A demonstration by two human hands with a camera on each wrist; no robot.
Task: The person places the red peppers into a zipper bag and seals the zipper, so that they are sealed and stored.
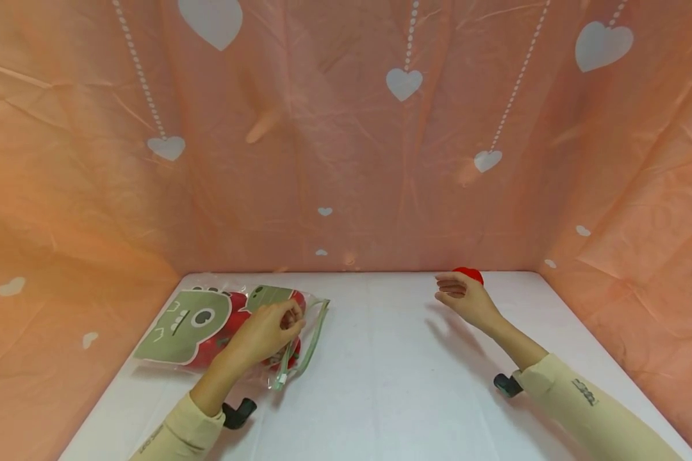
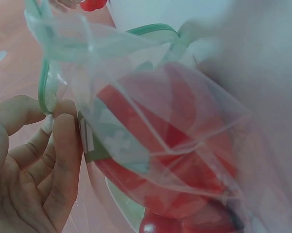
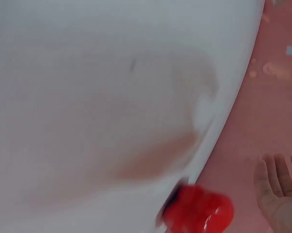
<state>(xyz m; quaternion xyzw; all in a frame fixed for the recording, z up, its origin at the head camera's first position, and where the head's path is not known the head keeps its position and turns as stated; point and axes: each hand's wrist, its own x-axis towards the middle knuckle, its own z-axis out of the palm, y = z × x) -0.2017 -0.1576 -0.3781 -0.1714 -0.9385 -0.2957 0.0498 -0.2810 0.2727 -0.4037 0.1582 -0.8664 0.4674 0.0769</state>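
Observation:
A clear zip bag with a green seal and a green monster print lies on the left of the white table. Through its plastic show red, shiny, rounded things. My left hand is over the bag's mouth; in the left wrist view its thumb and finger pinch the green-edged rim, and the mouth gapes. At the far right, my right hand is held above the table, fingers extended and nothing in them. Just beyond it is a red, lobed, glossy thing, like a bell pepper, apart from the fingers and partly hidden in the head view.
The white table ends at an orange cloth backdrop with pale hearts, which also closes off both sides. Black wrist mounts hang beneath the sleeves. White tabletop lies between the two hands.

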